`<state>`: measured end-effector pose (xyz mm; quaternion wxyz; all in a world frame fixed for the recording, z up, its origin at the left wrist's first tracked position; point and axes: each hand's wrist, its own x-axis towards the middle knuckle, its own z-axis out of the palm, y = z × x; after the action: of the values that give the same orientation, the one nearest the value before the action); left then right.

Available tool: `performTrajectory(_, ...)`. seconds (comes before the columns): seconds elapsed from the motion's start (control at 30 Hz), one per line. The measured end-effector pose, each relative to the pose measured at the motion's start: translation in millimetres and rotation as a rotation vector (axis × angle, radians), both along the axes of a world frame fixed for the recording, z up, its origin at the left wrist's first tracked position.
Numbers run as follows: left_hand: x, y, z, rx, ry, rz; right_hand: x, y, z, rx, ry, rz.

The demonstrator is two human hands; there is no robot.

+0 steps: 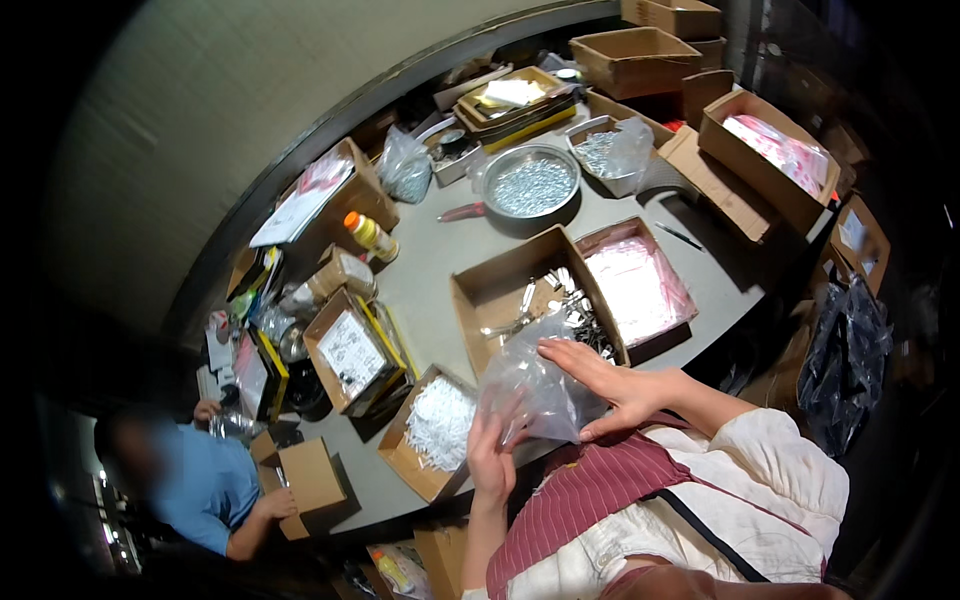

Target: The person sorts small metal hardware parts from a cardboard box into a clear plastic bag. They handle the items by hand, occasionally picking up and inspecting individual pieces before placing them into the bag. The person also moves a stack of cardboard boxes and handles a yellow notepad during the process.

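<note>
A crumpled clear plastic bag (535, 375) hangs in front of my body, over the near edge of the table. My left hand (492, 455) is closed on its lower left side, with the fingers partly seen through the film. My right hand (615, 388) lies along the bag's right side, fingers stretched out and thumb apart, touching the film. Whatever the bag holds, if anything, I cannot make out. Just beyond it is an open cardboard box (470, 300) of small shiny metal pieces (575, 310). Left of the bag, another box contains white strips (440, 420).
A shallow box of pink-and-white packets (635, 280) adjoins the metal pieces. Farther back are a pan of small metal parts (530, 185), a bagged tray (610, 155) and an orange-capped yellow bottle (370, 237). At left, a person in blue (205, 480) handles a cardboard box (310, 475).
</note>
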<state>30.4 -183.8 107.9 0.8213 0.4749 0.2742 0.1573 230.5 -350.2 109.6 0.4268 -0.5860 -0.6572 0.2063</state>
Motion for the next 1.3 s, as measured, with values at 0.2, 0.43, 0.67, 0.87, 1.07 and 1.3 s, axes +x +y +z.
performTrajectory(0.2, 84.1, -16.9, 3.9, 0.050, -0.190, -0.493, 37.3, -27.1, -13.0, 0.199, -0.027, -0.395)
performTrajectory(0.43, 108.0, 7.8, -16.6, 0.392, -0.118, 0.007, 207.9, 10.8, 12.1, 0.535, -0.476, -0.762)
performTrajectory(0.67, -12.4, 93.7, -92.9, 0.906, 0.195, 0.896, 433.3, 110.6, -12.4, 0.445, -0.707, -0.873)
performTrajectory(0.87, -127.7, 109.6, -144.6, 0.968, 1.264, 0.802, 547.4, 126.5, -129.3, -0.641, -0.977, -1.236)
performTrajectory(1.07, -193.8, 87.3, -182.7, 0.538, 1.184, 0.747, 381.0, 128.8, -100.9, 0.259, -0.572, -0.550)
performTrajectory(1.3, -173.0, 114.8, -157.3, 0.552, 1.102, 0.560, 209.5, 127.5, -88.3, -0.142, -0.237, 0.078)
